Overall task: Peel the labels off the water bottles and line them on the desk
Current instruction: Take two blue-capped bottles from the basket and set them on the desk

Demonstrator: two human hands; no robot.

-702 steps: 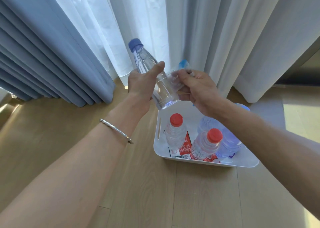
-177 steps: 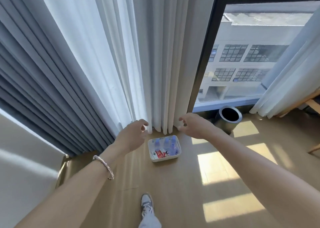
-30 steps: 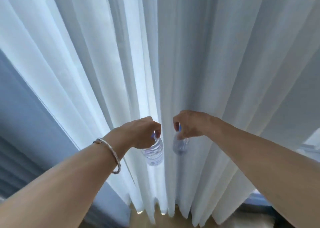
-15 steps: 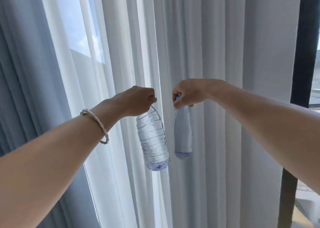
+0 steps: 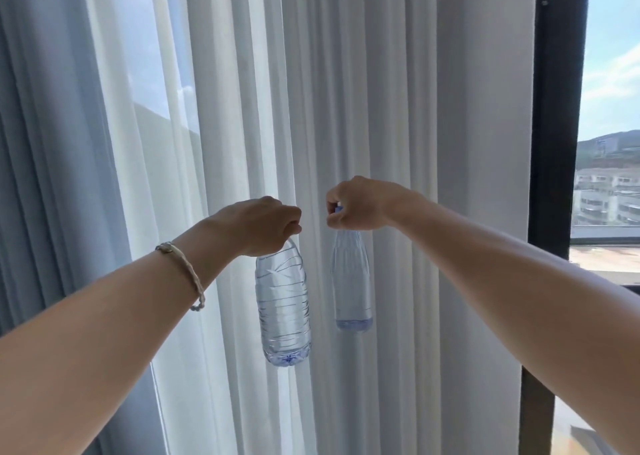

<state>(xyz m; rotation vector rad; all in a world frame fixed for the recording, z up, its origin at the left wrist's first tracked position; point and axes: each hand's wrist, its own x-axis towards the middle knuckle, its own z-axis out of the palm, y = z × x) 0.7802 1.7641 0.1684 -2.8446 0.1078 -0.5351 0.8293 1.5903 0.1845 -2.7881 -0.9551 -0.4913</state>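
White sheer curtain [image 5: 415,108] fills most of what you face, hanging in long folds, with a heavier blue-grey curtain [image 5: 41,143] down the left side and a black window frame [image 5: 554,108] standing upright at the right; buildings and hills show through the glass beyond it.

Both your forearms reach forward and slightly upward in front of the curtain, wrists level with each other and knuckles uppermost.

Your left hand [image 5: 258,226] is curled into a fist around the neck of a clear ribbed plastic water bottle [image 5: 282,309], which hangs straight down from it with no label on its body. The cap is hidden inside your fingers.

Your right hand [image 5: 356,205] is likewise closed, pinching the top of a slimmer smooth clear plastic bottle [image 5: 351,281], also bare of any label and hanging upright. The two bottles hang side by side in the air, near each other but apart, the ribbed one reaching lower.

A pale braided bracelet [image 5: 187,271] circles your left wrist.

A sliver of the slim bottle's blue cap [image 5: 337,208] peeks out between your right thumb and fingers.
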